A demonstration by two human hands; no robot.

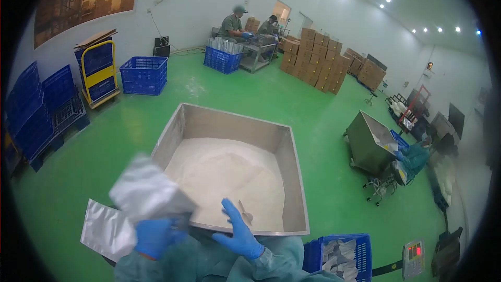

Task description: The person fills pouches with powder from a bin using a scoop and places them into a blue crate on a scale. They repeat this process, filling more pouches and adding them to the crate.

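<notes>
My left hand, in a blue glove and smeared by motion, is closed on a silver foil pouch, which is also blurred. The pouch is raised over the near left corner of a large steel bin. My right hand, gloved in blue too, is held over the bin's near rim with fingers spread and nothing in it. White powder covers the bin's floor. A small metal scoop lies on the powder just beyond my right fingers. More silver foil pouches lie to the left of my left hand.
A blue crate of silver pouches and a scale with a red display stand at the near right. At right a person sits by another steel bin. Two people work at a back table beside stacked cartons.
</notes>
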